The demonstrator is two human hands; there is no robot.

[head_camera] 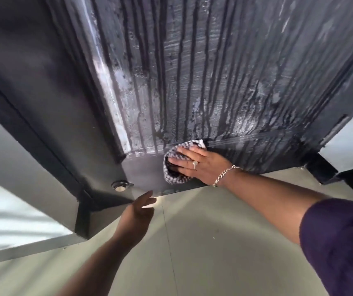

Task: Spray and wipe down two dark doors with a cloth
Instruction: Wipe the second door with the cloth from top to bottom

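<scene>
Head view, looking down the face of 1 dark door [203,71] to the floor [192,242]. Right hand [197,165] lies flat with fingers spread, its grip pressing a checked cloth [172,159] against the door's lowest band; the open palm spreads pressure over the bunched fabric so that more of it meets the panel. Cloth edges show above and below the fingers, so the pad is wider than the hand. Above the grip, the panel carries many vertical runs of spray liquid, streaked and beaded; to the right of the grip lies a smeared band, which suggests wiping is at work on the bottom strip where the runs collect. Left hand [141,210] hangs below and to the left of the cloth, fingers loosely extended and holding nothing, close to the door's bottom edge but apparently not touching it, probably for balance while the person bends low. A small round metal fitting [121,185] sits left of the cloth, near the bottom corner. No spray bottle is visible, and a 2nd door cannot be identified with certainty.
</scene>
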